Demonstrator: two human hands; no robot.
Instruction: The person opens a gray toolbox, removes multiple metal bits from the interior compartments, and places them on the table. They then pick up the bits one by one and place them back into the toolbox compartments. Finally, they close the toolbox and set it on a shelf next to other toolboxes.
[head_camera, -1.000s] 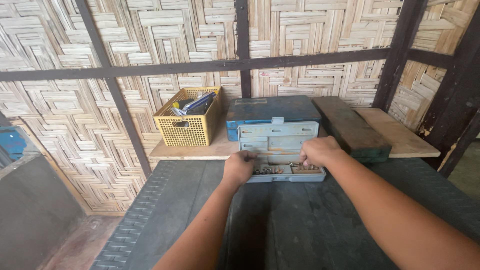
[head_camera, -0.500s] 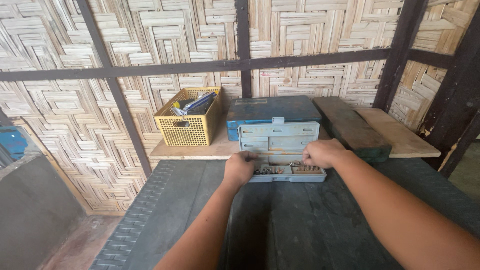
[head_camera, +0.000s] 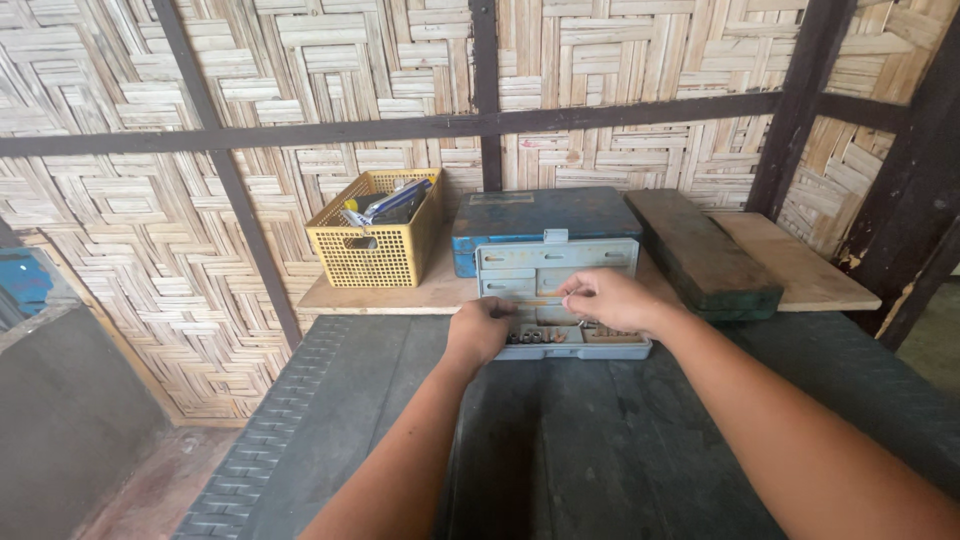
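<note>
Two bare hands work at an open grey-blue tool case (head_camera: 560, 300) lying at the far edge of a dark table (head_camera: 620, 450). The left hand (head_camera: 480, 330) rests curled at the case's left edge; whether its fingers grip anything cannot be told. The right hand (head_camera: 607, 298) hovers over the tray, fingers pinched narrow on a small thin piece. Small bits (head_camera: 540, 336) lie in the tray's front row. Behind, on a wooden shelf (head_camera: 800, 270), stand a yellow basket (head_camera: 385, 240), a blue metal box (head_camera: 540, 215) and a dark green block (head_camera: 700, 250).

Soft even daylight (edges slightly bowed)
</note>
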